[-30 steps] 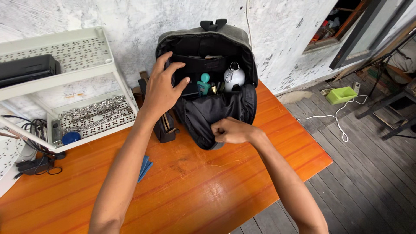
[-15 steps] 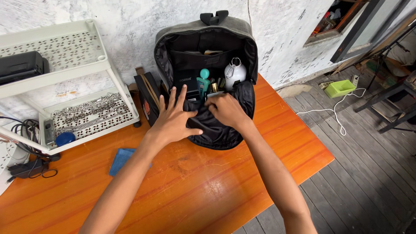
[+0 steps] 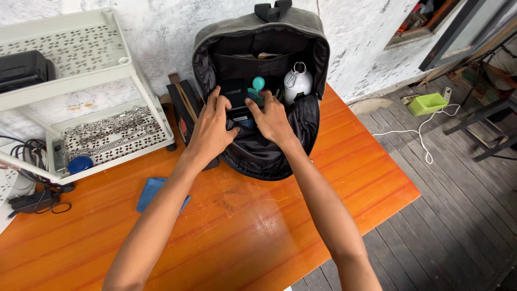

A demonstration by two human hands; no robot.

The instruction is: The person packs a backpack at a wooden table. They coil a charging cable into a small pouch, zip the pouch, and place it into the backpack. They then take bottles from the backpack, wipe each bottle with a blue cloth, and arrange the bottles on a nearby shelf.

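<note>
A grey backpack (image 3: 258,24) lies unzipped and wide open on the orange wooden table (image 3: 231,226), propped against the white wall. Inside it are a white bottle with a carabiner (image 3: 298,83), a teal-topped item (image 3: 258,84) and a black box (image 3: 235,94). My left hand (image 3: 211,129) grips the left side of the black box inside the bag. My right hand (image 3: 273,121) holds the box's right side, fingers curled over it next to the teal item. The box's lower part is hidden by both hands.
A white two-tier rack (image 3: 70,75) stands at the left with a black device (image 3: 21,70) on top and chains on the lower tray. A blue cloth (image 3: 153,191) lies on the table. Black cables (image 3: 32,199) sit far left. The table edge drops to a plank floor at right.
Both hands have moved deeper into the bag and closed on the black box. One second ago the left hand was on the bag's rim and the right was low at the front.
</note>
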